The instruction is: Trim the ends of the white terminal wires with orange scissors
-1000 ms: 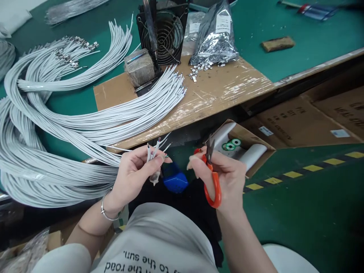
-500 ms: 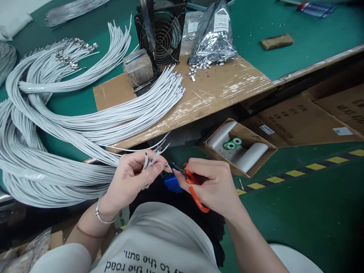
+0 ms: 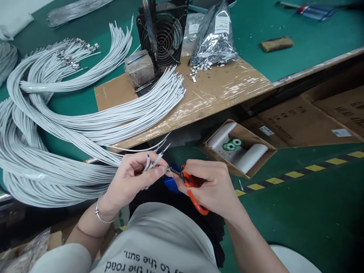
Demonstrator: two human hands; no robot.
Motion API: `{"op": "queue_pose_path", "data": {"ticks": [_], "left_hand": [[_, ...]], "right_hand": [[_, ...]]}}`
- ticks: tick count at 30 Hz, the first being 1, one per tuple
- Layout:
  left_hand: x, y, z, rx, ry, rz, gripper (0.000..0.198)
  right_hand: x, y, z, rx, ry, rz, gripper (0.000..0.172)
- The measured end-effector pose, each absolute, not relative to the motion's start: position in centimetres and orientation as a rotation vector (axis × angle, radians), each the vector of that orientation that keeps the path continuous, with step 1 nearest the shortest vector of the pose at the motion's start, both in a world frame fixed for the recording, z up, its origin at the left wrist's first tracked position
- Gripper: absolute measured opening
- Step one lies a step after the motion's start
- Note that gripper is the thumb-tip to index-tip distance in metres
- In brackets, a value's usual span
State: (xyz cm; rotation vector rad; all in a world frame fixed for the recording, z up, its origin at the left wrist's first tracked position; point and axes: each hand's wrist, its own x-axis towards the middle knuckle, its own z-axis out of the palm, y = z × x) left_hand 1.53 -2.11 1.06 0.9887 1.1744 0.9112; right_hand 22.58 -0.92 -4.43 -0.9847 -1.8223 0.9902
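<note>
Your left fingers pinch white cables off the desk's near edge; your right fingers curl around orange scissors, blades just right of the left fingers.

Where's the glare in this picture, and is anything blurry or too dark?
Head view: glare streaks the silver bag and cardboard sheet; the blue-and-red thing at top right looks soft; shadow darkens the space under the table; wire ends by the scissors are too small to read clearly.
</note>
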Motion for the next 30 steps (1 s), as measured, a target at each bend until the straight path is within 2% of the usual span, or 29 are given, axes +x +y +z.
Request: {"op": "queue_pose_path", "data": {"ticks": [5, 15, 19, 20, 21, 23, 26, 30], "left_hand": [[1.5, -2.1, 1.0, 1.039, 1.176, 0.918, 0.019], [2.0, -2.1, 0.2, 1.235, 1.212, 0.955, 0.017], [1.7, -2.1, 0.1, 1.312, 1.206, 1.000, 0.015], [1.5, -2.2, 0.1, 1.333, 1.195, 0.985, 0.016], [1.3, -2.4, 0.0, 1.356, 1.180, 0.932, 0.016], [0.9, -2.5, -0.2, 1.336, 1.158, 0.880, 0.016], [1.0, -2.1, -0.4, 1.144, 1.180, 0.955, 0.018], [1.7, -1.3, -0.3, 0.967, 1.112, 0.955, 0.020]], "right_hand": [[22.6, -0.9, -4.2, -0.975, -1.851, 0.925, 0.047], [21.5, -1.5, -5.3, -1.049, -1.831, 0.552, 0.042], [20.7, -0.5, -5.9, -1.133, -1.361, 0.809, 0.045], [21.0, 0.2, -6.0, -1.162, -1.101, 0.876, 0.051], [21.6, 0.9, -6.2, -1.151, -1.009, 0.863, 0.060], [23.0, 2.0, -6.7, -1.156, -0.909, 0.839, 0.067], [23.9, 1.9, -7.6, -1.185, -0.852, 0.859, 0.060], [22.5, -0.1, -7.7, -1.273, -1.141, 0.991, 0.051]]}}
